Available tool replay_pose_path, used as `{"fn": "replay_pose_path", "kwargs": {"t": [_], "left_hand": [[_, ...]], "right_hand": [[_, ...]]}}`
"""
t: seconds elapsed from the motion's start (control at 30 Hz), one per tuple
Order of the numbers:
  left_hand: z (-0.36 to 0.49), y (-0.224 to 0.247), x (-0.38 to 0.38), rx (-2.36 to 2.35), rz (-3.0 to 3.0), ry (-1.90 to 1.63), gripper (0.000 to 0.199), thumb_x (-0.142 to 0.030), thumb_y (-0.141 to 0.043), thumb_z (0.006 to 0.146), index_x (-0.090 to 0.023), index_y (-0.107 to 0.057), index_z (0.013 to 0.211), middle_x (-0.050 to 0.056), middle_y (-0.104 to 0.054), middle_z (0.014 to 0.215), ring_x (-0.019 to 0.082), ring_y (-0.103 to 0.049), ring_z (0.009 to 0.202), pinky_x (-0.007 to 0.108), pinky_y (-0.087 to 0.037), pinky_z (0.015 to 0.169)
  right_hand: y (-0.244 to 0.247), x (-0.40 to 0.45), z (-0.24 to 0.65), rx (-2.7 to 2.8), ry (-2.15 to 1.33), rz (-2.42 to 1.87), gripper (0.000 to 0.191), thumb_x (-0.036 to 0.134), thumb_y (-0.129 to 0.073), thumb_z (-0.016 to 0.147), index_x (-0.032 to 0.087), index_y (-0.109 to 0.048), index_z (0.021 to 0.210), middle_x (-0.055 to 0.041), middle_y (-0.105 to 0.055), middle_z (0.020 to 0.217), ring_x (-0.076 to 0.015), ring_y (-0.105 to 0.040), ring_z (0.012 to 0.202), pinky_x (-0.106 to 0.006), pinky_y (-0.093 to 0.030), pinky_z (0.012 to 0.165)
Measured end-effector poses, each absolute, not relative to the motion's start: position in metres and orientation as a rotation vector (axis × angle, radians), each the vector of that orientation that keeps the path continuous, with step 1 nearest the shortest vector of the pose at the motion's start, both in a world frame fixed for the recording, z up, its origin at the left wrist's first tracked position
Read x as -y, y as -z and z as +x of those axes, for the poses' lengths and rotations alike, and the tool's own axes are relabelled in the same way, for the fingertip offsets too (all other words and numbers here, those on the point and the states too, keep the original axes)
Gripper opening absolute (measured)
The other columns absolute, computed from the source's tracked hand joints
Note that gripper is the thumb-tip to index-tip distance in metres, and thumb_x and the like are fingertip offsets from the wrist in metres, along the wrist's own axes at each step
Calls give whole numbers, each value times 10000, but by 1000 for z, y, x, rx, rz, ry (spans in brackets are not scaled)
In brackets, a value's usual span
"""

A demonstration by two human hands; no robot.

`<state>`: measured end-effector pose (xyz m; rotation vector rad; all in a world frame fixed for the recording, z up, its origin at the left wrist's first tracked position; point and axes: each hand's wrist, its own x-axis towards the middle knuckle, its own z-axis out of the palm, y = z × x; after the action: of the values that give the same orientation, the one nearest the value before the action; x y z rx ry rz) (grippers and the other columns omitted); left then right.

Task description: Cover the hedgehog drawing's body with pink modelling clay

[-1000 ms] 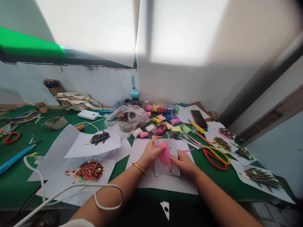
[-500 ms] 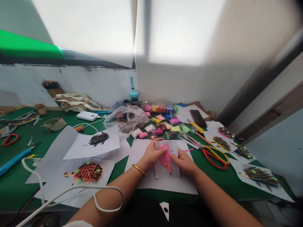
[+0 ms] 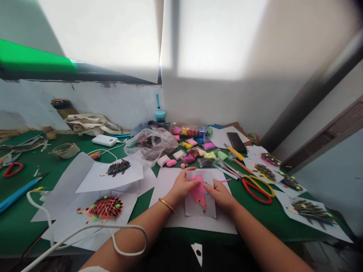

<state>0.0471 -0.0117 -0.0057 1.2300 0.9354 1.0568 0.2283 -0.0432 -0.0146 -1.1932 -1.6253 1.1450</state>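
Observation:
A small white card bears a pink clay hedgehog shape with its pointed snout toward me. My left hand grips the card's left side, its thumb pressed on the pink clay. On the right edge, my right hand pinches the card, thumb touching the clay's side. Fingers behind the card are hidden. Under both hands lies a larger white sheet. A thin pink strip shows just beyond my right hand.
Packets of coloured clay and a plastic bag lie behind. Scissors are at right, near finished hedgehog cards. More hedgehog pictures lie left, where a white cable crosses my left forearm. A phone rests at back right.
The card has tipped slightly and its lower edge sits a little nearer to me. Both hands keep their hold with almost no shift.

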Motion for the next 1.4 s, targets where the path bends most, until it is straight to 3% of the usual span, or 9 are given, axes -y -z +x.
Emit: {"fn": "replay_pose_path", "kwargs": {"t": [0.27, 0.6, 0.93, 1.1, 1.4], "left_hand": [[47, 2, 12, -754, 1108, -1028, 484, -433, -808, 678, -140, -649, 1028, 102, -704, 1002, 239, -659, 897, 343, -508, 807], [45, 2, 12, -848, 1101, -954, 422, -385, -869, 578, -124, -716, 873, 84, -725, 857, 221, -654, 752, 299, -502, 674], [43, 2, 11, -823, 1133, -989, 398, -433, -815, 662, -119, -734, 893, 98, -740, 901, 225, -661, 794, 324, -500, 752], [43, -2, 13, -875, 1166, -1010, 361, -436, -807, 669, -134, -713, 843, 59, -718, 803, 195, -633, 716, 284, -467, 663], [45, -3, 13, -907, 1158, -1099, 283, -380, -801, 670, -157, -633, 718, -2, -630, 684, 160, -570, 668, 266, -415, 635]], "right_hand": [[19, 42, 229, 1543, -1130, -1167, 454, 517, -578, 859, 165, -654, 1137, -96, -707, 1086, -279, -645, 994, -427, -485, 926], [15, 45, 228, 1600, -1133, -1205, 431, 511, -558, 864, 167, -659, 1102, -83, -711, 1023, -282, -639, 978, -397, -504, 869], [13, 45, 227, 1664, -1126, -1204, 423, 521, -556, 863, 168, -685, 1056, -68, -719, 997, -289, -643, 965, -387, -499, 868], [13, 45, 226, 1650, -1135, -1192, 423, 527, -559, 861, 176, -686, 1059, -63, -721, 991, -288, -646, 955, -392, -502, 868], [14, 46, 227, 1668, -1146, -1200, 404, 515, -554, 866, 176, -683, 1043, -56, -718, 981, -275, -645, 935, -361, -504, 841]]}}
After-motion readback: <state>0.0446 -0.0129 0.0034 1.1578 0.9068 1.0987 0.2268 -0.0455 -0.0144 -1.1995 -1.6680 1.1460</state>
